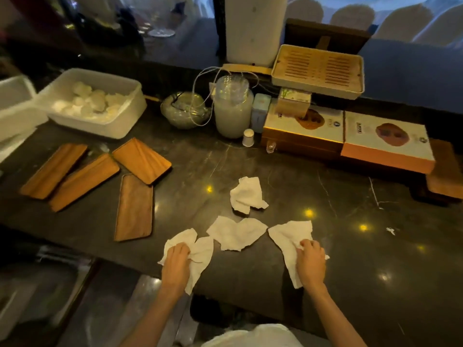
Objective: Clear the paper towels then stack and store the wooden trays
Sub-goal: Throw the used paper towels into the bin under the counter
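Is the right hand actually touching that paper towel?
Touching. The head view shows the right hand with its fingers pressed onto the rightmost paper towel on the counter.

The desk (325, 246) is dark polished stone with pale veins, glossy enough to mirror ceiling lights. The four trays (134, 209) are smooth brown wood with a soft matt sheen. The paper towels (246, 195) are white, crumpled, with a rough quilted texture. The tub (120, 121) is milky, dull plastic. The jar (233, 113) looks frosted and translucent.
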`<state>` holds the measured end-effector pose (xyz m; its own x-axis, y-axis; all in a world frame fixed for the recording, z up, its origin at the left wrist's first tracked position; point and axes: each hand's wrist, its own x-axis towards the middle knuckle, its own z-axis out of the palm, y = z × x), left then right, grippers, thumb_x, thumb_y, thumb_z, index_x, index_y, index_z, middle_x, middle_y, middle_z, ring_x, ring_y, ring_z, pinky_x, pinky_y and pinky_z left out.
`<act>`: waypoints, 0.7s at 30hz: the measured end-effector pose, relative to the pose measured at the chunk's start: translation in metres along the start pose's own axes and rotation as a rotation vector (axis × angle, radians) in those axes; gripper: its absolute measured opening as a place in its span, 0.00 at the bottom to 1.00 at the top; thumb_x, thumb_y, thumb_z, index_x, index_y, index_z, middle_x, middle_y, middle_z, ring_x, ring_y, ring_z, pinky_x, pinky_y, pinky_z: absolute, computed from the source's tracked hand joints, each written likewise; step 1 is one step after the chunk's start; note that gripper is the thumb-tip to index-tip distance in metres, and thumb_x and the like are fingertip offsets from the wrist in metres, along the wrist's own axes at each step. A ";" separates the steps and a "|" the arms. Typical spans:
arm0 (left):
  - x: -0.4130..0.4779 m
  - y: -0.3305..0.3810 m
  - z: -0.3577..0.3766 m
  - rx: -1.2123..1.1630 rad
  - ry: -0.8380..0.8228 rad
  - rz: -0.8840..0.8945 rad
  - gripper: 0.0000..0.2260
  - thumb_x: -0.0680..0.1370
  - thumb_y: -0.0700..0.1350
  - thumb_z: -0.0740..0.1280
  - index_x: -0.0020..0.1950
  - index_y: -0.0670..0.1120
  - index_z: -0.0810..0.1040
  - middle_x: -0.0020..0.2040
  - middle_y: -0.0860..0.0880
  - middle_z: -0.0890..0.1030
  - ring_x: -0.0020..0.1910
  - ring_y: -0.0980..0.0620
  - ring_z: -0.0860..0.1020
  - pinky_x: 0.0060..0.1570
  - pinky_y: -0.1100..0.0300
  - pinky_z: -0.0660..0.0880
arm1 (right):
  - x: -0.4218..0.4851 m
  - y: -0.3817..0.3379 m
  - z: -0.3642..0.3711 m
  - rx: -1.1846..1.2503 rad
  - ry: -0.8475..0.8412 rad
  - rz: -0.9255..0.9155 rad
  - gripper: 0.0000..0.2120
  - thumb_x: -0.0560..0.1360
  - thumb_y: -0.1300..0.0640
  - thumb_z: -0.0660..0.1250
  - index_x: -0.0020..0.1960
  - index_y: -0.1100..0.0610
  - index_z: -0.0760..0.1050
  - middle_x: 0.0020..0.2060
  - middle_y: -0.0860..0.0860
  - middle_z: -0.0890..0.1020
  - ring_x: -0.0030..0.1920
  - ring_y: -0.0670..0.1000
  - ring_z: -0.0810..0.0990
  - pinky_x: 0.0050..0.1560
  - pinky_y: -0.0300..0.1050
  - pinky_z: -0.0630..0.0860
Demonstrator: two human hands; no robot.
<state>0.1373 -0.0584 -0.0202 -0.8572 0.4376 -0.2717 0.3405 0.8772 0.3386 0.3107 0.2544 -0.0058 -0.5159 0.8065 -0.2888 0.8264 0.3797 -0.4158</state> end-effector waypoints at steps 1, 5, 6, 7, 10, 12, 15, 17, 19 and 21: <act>-0.011 -0.003 0.003 -0.047 0.006 -0.015 0.12 0.78 0.37 0.61 0.60 0.42 0.75 0.62 0.45 0.75 0.62 0.47 0.71 0.61 0.57 0.69 | -0.003 0.003 0.000 0.011 -0.012 -0.007 0.12 0.80 0.62 0.58 0.60 0.61 0.76 0.62 0.58 0.75 0.63 0.58 0.71 0.62 0.52 0.73; -0.060 -0.014 0.012 -0.180 0.067 -0.115 0.06 0.78 0.36 0.62 0.52 0.43 0.76 0.55 0.46 0.76 0.56 0.48 0.73 0.52 0.62 0.67 | -0.023 0.002 0.008 0.063 -0.082 -0.091 0.12 0.79 0.62 0.61 0.60 0.61 0.76 0.61 0.58 0.76 0.61 0.59 0.73 0.60 0.52 0.72; -0.069 -0.016 0.014 -0.212 0.083 -0.154 0.07 0.77 0.35 0.62 0.52 0.42 0.77 0.53 0.46 0.76 0.55 0.48 0.73 0.51 0.61 0.67 | -0.029 0.001 0.010 0.086 -0.104 -0.115 0.11 0.79 0.62 0.62 0.59 0.61 0.77 0.59 0.58 0.77 0.59 0.58 0.74 0.58 0.51 0.73; -0.081 -0.018 0.015 -0.252 0.092 -0.190 0.07 0.76 0.34 0.62 0.51 0.42 0.77 0.52 0.46 0.77 0.53 0.47 0.74 0.50 0.60 0.68 | -0.038 -0.003 0.014 0.100 -0.136 -0.141 0.10 0.79 0.61 0.63 0.58 0.61 0.77 0.56 0.58 0.79 0.56 0.57 0.76 0.56 0.49 0.73; -0.125 -0.032 0.023 -0.479 0.108 -0.258 0.13 0.74 0.29 0.62 0.50 0.42 0.81 0.49 0.47 0.80 0.50 0.48 0.78 0.49 0.61 0.72 | -0.069 -0.017 0.028 0.044 -0.269 -0.234 0.08 0.77 0.61 0.65 0.55 0.60 0.78 0.52 0.56 0.81 0.50 0.53 0.78 0.51 0.46 0.76; -0.158 -0.043 0.033 -0.617 0.108 -0.308 0.15 0.75 0.27 0.62 0.56 0.39 0.82 0.56 0.43 0.82 0.56 0.47 0.79 0.60 0.57 0.74 | -0.097 -0.031 0.037 -0.019 -0.384 -0.284 0.05 0.76 0.61 0.66 0.51 0.56 0.78 0.47 0.52 0.81 0.45 0.49 0.77 0.42 0.38 0.72; -0.207 -0.069 0.055 -0.728 0.053 -0.434 0.16 0.77 0.27 0.60 0.58 0.38 0.82 0.63 0.39 0.79 0.65 0.43 0.75 0.71 0.52 0.67 | -0.156 -0.053 0.060 -0.024 -0.555 -0.399 0.08 0.75 0.61 0.65 0.45 0.49 0.75 0.40 0.42 0.79 0.43 0.46 0.77 0.39 0.34 0.69; -0.231 -0.084 0.073 -0.793 0.035 -0.563 0.15 0.77 0.27 0.58 0.53 0.37 0.83 0.63 0.37 0.79 0.65 0.41 0.74 0.68 0.55 0.68 | -0.193 -0.057 0.081 0.006 -0.638 -0.442 0.10 0.77 0.61 0.64 0.55 0.52 0.79 0.49 0.42 0.80 0.50 0.43 0.78 0.52 0.38 0.73; -0.248 -0.100 0.088 -0.870 0.021 -0.683 0.15 0.78 0.28 0.58 0.51 0.37 0.83 0.61 0.37 0.79 0.63 0.40 0.76 0.64 0.58 0.69 | -0.221 -0.059 0.101 0.014 -0.679 -0.489 0.13 0.78 0.60 0.63 0.61 0.55 0.79 0.55 0.44 0.80 0.55 0.40 0.77 0.59 0.36 0.72; -0.259 -0.110 0.099 -0.868 -0.004 -0.722 0.15 0.77 0.28 0.57 0.53 0.37 0.82 0.60 0.38 0.80 0.62 0.40 0.76 0.63 0.54 0.72 | -0.238 -0.062 0.117 0.027 -0.708 -0.492 0.11 0.79 0.60 0.62 0.55 0.55 0.82 0.51 0.45 0.83 0.50 0.35 0.79 0.50 0.26 0.71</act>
<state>0.3601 -0.2487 -0.0761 -0.7432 -0.1143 -0.6593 -0.6190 0.4916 0.6125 0.3561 -0.0141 -0.0127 -0.8402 0.0777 -0.5367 0.4714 0.5938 -0.6521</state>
